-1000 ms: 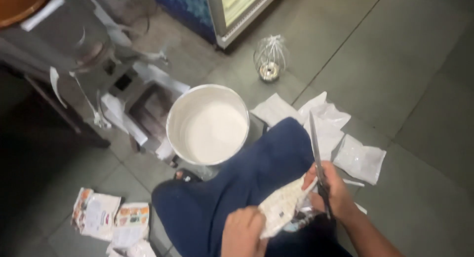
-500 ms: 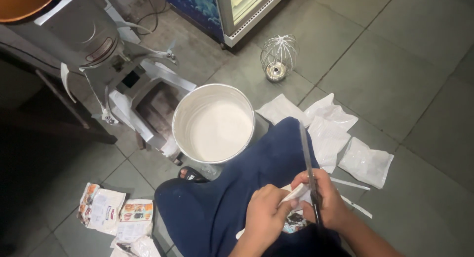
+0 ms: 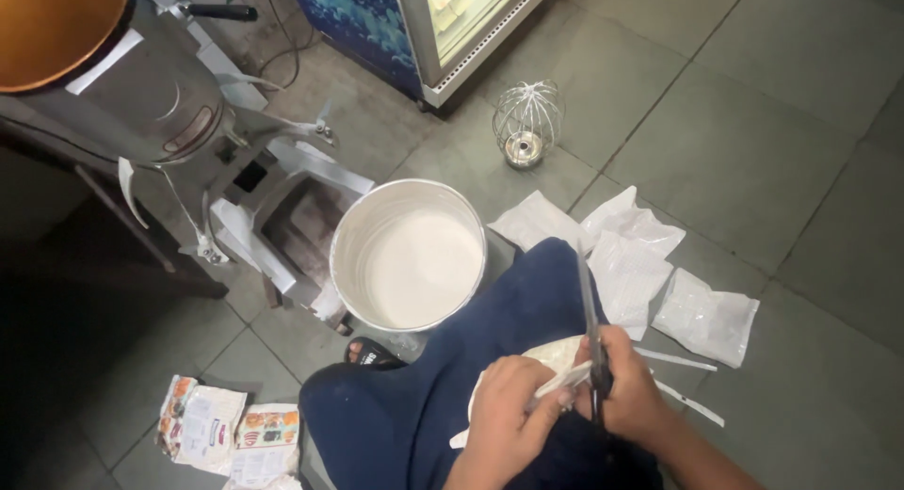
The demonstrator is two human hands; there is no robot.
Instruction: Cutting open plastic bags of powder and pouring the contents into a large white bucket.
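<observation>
Two hands meet at the bottom of the view, over a lap in dark blue trousers (image 3: 471, 396). Left hand (image 3: 504, 424) has its fingers pinching the edge of a pale plastic packet (image 3: 551, 363), which lies across the lap and touches both hands. Right hand (image 3: 631, 391) has its fingers curled tight round the handles of a pair of scissors (image 3: 589, 321), whose blades look closed and point toward 12 o'clock above the packet.

At 11 o'clock from the hands stands a white bucket (image 3: 410, 255), about half full of white powder or batter; I cannot tell which. Its rim touches the knee. At 1 o'clock, several flattened clear and white packets (image 3: 640, 264) lie on the grey tiled floor (image 3: 772, 123), with thin cut strips (image 3: 683, 360) just beside the right hand. A wire whisk attachment (image 3: 527, 123) stands near 12 o'clock. A grey stand mixer (image 3: 169, 104) crowds 10 o'clock, and printed wrappers (image 3: 226, 429) sit at 9 o'clock. Open floor spreads toward 2 o'clock.
</observation>
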